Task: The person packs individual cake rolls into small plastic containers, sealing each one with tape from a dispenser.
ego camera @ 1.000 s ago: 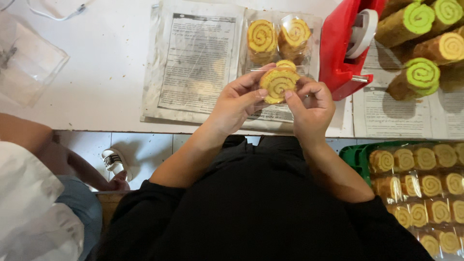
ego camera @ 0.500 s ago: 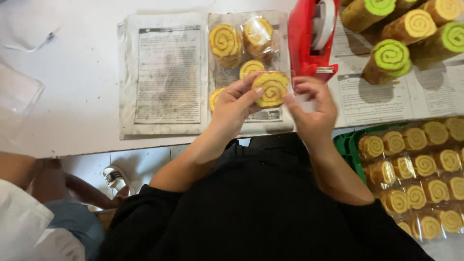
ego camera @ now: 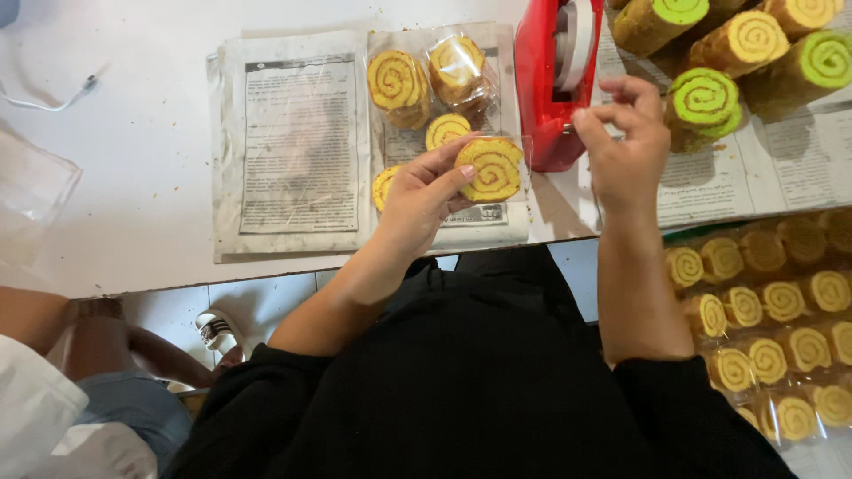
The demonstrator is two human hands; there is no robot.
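The left hand [ego camera: 424,193] sits at centre frame, forearm rising from the lower middle, fingers and thumb closed around a wrapped roll slice [ego camera: 489,168] held face-up. The right hand [ego camera: 623,142], upper right of centre, is bent at the wrist with fingertips pinched together at the red tape dispenser [ego camera: 555,80] (whether tape lies between them cannot be made out). The slice is round, yellow with a brown spiral, in clear film, just above the newspaper [ego camera: 293,142].
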